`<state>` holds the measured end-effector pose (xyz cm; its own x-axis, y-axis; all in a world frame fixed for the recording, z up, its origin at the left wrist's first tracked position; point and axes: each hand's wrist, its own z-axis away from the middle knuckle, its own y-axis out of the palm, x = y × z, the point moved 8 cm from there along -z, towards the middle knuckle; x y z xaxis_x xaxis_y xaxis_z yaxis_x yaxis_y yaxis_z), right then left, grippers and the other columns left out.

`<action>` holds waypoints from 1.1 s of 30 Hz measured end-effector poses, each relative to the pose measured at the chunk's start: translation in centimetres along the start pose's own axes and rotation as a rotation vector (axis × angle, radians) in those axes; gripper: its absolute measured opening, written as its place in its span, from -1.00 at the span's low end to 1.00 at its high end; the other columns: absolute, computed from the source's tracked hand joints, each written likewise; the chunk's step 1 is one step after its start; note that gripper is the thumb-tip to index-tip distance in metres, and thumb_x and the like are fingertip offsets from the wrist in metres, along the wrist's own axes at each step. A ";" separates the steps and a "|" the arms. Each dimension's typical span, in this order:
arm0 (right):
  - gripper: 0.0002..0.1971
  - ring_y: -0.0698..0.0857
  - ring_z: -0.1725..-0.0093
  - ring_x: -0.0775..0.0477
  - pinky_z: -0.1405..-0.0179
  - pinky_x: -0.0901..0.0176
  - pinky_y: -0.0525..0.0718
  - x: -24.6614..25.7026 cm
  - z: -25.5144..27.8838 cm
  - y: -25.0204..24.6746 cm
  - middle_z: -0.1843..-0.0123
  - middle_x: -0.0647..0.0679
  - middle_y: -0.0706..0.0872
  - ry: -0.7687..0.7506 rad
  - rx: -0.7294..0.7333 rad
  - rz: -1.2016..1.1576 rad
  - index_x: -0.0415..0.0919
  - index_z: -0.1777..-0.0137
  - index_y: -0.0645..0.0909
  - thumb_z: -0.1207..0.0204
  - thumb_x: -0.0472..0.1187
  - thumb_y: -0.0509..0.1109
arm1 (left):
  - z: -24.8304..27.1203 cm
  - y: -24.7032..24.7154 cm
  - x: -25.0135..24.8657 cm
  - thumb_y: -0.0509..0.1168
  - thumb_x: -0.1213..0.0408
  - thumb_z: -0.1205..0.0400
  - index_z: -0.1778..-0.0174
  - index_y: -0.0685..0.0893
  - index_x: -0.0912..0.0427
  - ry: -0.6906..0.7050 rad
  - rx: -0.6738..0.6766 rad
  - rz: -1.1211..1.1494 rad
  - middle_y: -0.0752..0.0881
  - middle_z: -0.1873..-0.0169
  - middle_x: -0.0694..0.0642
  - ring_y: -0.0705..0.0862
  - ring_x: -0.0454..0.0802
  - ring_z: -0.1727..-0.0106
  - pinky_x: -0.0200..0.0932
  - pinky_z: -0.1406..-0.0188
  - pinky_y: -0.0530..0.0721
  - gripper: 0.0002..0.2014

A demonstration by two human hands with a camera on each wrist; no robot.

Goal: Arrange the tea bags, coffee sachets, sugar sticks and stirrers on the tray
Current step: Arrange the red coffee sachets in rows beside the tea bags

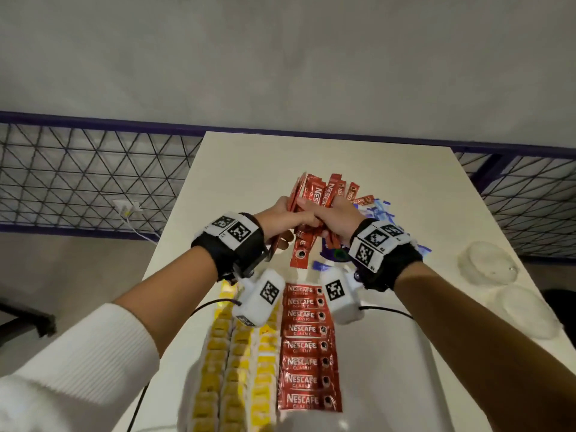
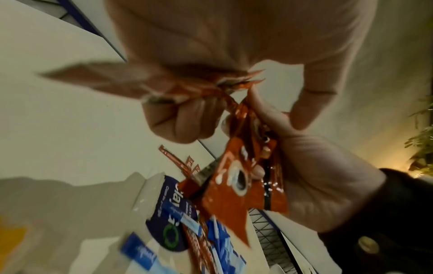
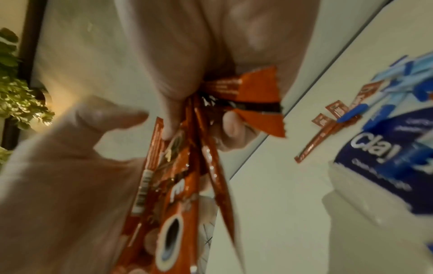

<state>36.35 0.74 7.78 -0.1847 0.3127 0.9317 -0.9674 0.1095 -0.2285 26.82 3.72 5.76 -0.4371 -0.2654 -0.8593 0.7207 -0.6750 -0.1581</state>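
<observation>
Above the far half of the counter (image 1: 237,169), you hold a fanned bundle of red Nescafé Classic coffee sachets (image 1: 318,198) between both hands. Left hand (image 1: 280,215): fingers curled round the near side of the bundle. Right hand (image 1: 335,218): fingers wrapped over the same bundle from the other side; the right wrist view confirms fingers (image 3: 230,128) pinching the foil.

Step in hand, by judgement: gathering and squaring loose sachets before laying them down. Nearer you, a column of coffee sachets (image 1: 307,347) already lies flat, labels up, each overlapping the next. Just left of it run columns of yellow tea bags (image 1: 237,369). The tray itself cannot be told apart from the pale counter in these views.

Next move likely calls for aligning the bundle's ends, then starting a second red column beside the first, keeping the same label direction. Risk: the fan is loose, and one sachet (image 1: 300,249) hangs low out of the grip and may slip.

Beyond your hands lie blue sugar sticks (image 1: 378,210) in a loose heap, with a blue-labelled white packet (image 3: 384,159) beside them. Stirrers: not identified.

Surface: off-white, matte. Two clear plastic lids (image 1: 486,260) sit at the right edge. Room: grey wall, blue-framed wire mesh panel (image 1: 93,179), white cable at a socket.
</observation>
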 end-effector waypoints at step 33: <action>-0.65 0.45 0.61 0.07 0.60 0.30 0.37 -9.6 17.0 6.3 0.48 -0.08 0.55 0.337 0.122 -0.495 -0.32 0.15 0.52 -0.68 -0.16 -0.01 | 12.4 5.7 10.4 0.14 0.69 -0.52 0.19 0.53 0.20 -0.050 -0.015 0.267 0.63 0.31 0.19 0.61 0.07 0.32 -0.11 0.20 0.62 -0.73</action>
<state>29.13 -17.61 2.21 0.3374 0.5358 0.7740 -0.9410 0.2154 0.2610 19.69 -11.38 1.99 -0.2562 -0.4669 -0.8464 0.8215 -0.5666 0.0639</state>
